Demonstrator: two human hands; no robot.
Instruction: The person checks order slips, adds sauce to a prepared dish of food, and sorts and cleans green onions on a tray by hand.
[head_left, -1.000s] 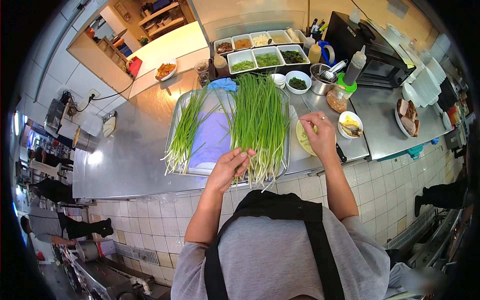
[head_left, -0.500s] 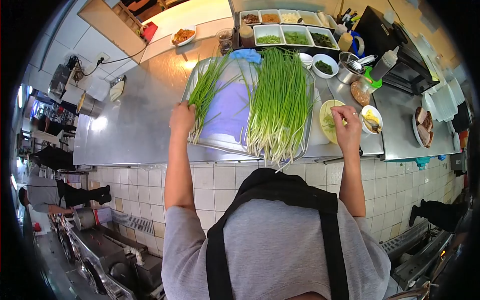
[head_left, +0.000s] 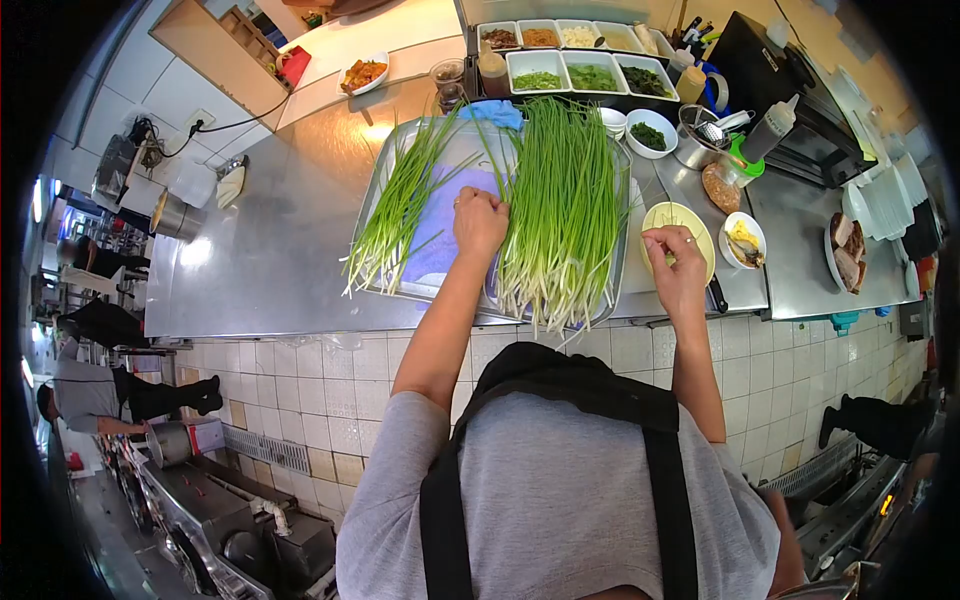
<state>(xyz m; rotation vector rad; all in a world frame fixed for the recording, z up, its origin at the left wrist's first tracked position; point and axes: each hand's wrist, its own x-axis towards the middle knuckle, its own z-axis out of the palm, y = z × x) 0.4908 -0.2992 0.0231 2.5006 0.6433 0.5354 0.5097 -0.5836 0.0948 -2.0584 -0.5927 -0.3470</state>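
A metal tray (head_left: 622,262) holds a thick bunch of long green chives (head_left: 560,190) with pale root ends toward me. A smaller, looser bunch of chives (head_left: 402,200) lies at its left, root ends over the rim. Between them shows a purple-blue sheet (head_left: 435,215). My left hand (head_left: 481,225) is over that sheet, fingers curled closed on a few stray chives beside the big bunch's left edge. My right hand (head_left: 676,262) is pinched closed above a pale yellow bowl (head_left: 703,228); what its fingertips hold, if anything, is too small to make out.
A knife (head_left: 717,294) lies beside the yellow bowl. Nearby are a white bowl of yellow food (head_left: 743,240), a bowl of chopped greens (head_left: 650,134) and a green-lidded jar (head_left: 745,160). Behind the tray stand ingredient containers (head_left: 590,75) and a blue cloth (head_left: 492,114). Another person (head_left: 90,385) stands far left.
My left hand has left the smaller bunch and moved right to the big bunch's edge. The smaller bunch lies more spread out. My right hand has moved slightly left and toward me.
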